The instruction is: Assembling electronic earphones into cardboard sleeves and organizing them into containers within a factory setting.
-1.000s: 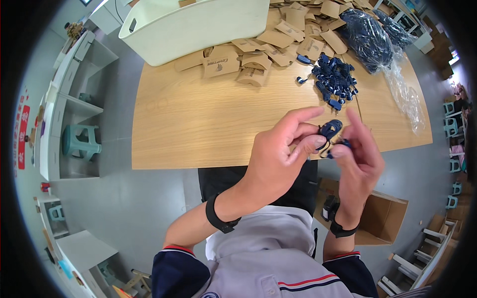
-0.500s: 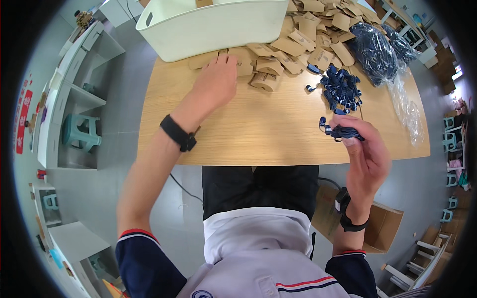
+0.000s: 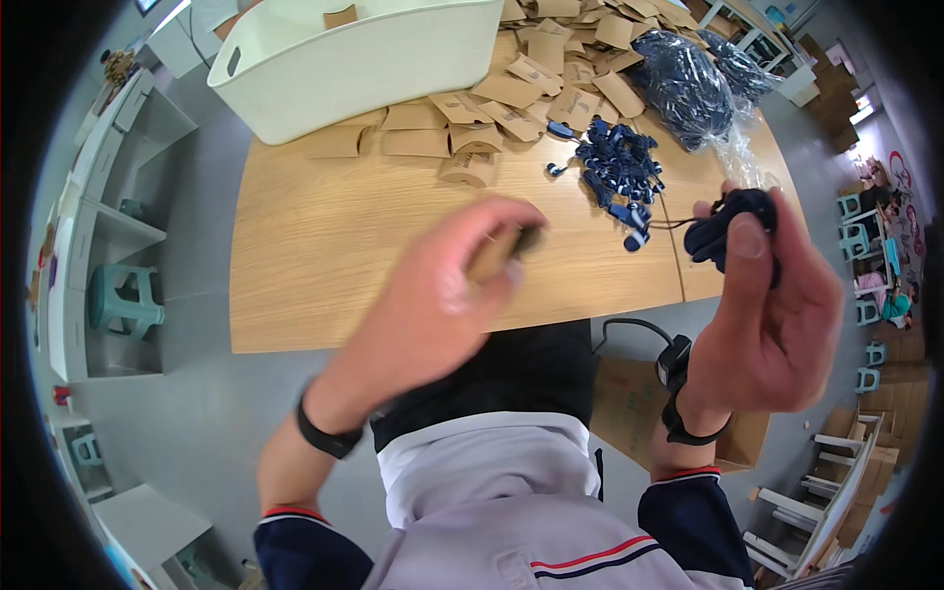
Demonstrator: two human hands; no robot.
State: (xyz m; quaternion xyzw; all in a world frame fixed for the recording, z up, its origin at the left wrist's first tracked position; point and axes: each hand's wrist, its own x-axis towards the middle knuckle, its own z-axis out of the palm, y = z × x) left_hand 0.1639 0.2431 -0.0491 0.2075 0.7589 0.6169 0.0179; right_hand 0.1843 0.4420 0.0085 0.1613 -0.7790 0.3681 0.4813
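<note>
My left hand [image 3: 423, 295] is closed around a small brown cardboard pillow box [image 3: 490, 256], lifted over the near part of the table; motion blurs both. My right hand [image 3: 777, 324] pinches a coiled bundle of dark blue wired earphones [image 3: 716, 231] above the table's right front edge. A thin cable trails leftward from that bundle toward an earbud [image 3: 637, 239] beside the pile. Several more dark blue earphones [image 3: 619, 162] lie heaped on the table. Behind them, many brown pillow boxes [image 3: 511, 91] are strewn, some flat, some bulging.
A large white plastic bin [image 3: 364, 79] stands on the wooden table [image 3: 324, 246] at the back left. Clear plastic bags of dark items [image 3: 678, 84] lie at the back right. Beneath the table's front edge is an open cardboard carton [image 3: 629, 403].
My left hand has come back toward me from the boxes, now with a pillow box in it. My right hand has shifted right and closer, still holding the earphones. The view has swung slightly.
</note>
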